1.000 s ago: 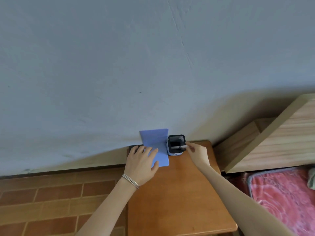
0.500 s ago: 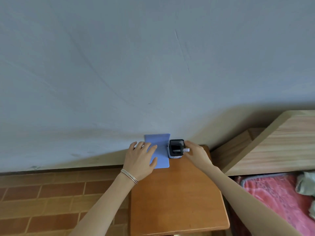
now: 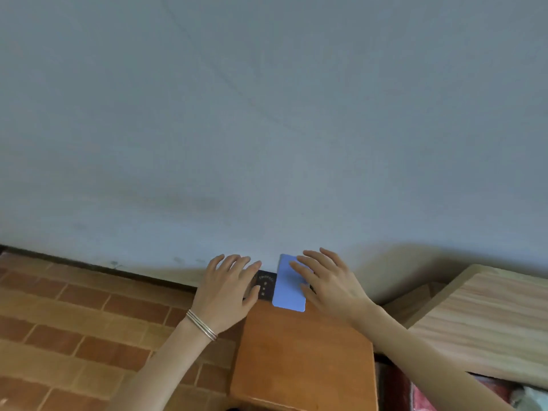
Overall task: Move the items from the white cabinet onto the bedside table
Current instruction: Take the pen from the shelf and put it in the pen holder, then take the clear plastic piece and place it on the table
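A blue notebook lies at the back of the brown wooden bedside table, its far end against the wall. Beside it on the left lies a dark flat item with pale markings, partly covered. My left hand, with bracelets at the wrist, rests over the dark item with fingers spread and straight. My right hand lies with straight fingers on the notebook's right side. The black pen holder is hidden behind my right hand.
A pale grey wall rises right behind the table. Red brick-pattern floor lies to the left. A light wooden bed frame stands to the right, with red bedding below it.
My right hand has left the pen holder and moved left onto the blue notebook. My left hand has slid left off the notebook onto the dark item. The view has swung right and down.
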